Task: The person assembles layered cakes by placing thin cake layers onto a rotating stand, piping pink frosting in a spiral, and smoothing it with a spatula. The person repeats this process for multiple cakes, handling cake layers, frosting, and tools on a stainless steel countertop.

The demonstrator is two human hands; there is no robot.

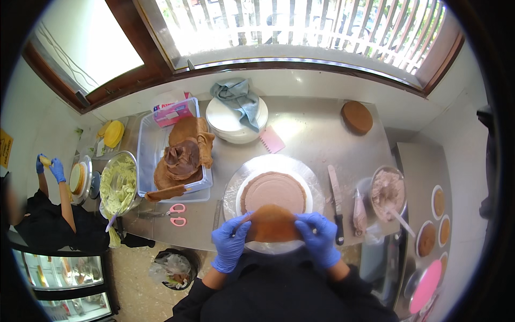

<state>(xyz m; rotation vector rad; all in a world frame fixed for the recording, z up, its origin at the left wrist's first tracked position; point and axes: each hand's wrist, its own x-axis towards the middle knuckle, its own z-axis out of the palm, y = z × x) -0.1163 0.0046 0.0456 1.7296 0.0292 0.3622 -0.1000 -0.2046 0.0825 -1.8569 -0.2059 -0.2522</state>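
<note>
A thin brown sheet, seemingly a cake layer (271, 225), is stretched between my two blue-gloved hands. My left hand (230, 242) pinches its left edge, and my right hand (320, 238) pinches the opposite edge. Just beyond it, a round cake (275, 189) topped with smooth pinkish-brown cream sits on a white cake board (309, 201). The board rests on a round turntable (233, 177). The held sheet hides the cake's near side. To the right lie a cream-smeared spatula (334, 185) with a black handle and a filled piping bag (359, 215).
A bowl of pinkish cream (387, 191) stands right. Left are a plastic bin (147, 161) with brown cake pieces, pink-handled scissors (178, 214) and a bowl of green cream (117, 183). Stacked white boards (225, 116), a pink comb scraper (272, 139) and a brown cake (357, 117) lie behind. A co-worker (44, 221) works far left.
</note>
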